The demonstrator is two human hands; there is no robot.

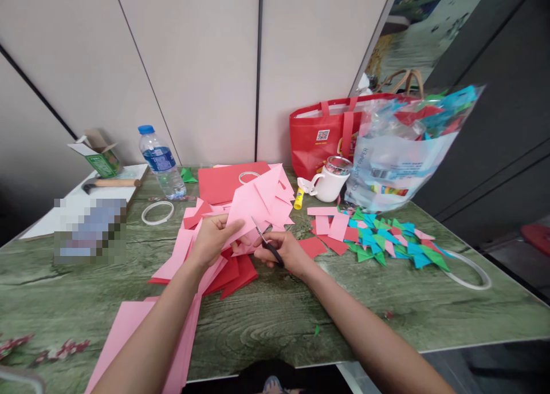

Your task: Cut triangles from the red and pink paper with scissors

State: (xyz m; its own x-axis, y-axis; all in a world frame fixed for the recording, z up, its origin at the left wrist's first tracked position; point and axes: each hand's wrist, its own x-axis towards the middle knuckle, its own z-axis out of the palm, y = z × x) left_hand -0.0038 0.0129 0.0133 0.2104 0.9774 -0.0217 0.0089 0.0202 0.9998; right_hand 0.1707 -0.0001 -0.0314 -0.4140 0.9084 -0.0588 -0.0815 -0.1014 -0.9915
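My left hand (215,236) pinches a sheet of pink paper (246,211) by its lower left edge, lifted above the pile. In my right hand (286,251) is a pair of scissors (268,245) with dark handles, fingers wrapped round them. The blades point up and to the left, at the lower right part of the pink sheet; whether they are cutting into it I cannot tell. Beneath both hands lie loose pink and red paper pieces, among them a red sheet (215,182) behind and red pieces (238,276) in front.
Cut paper pieces (382,239) in several colours lie at the right, beside a white tape ring (472,276). Behind stand a white mug (330,182), a glue stick (298,198), a red bag (313,148) and a plastic bag (395,165). A water bottle (161,162) and a hammer (114,182) are left.
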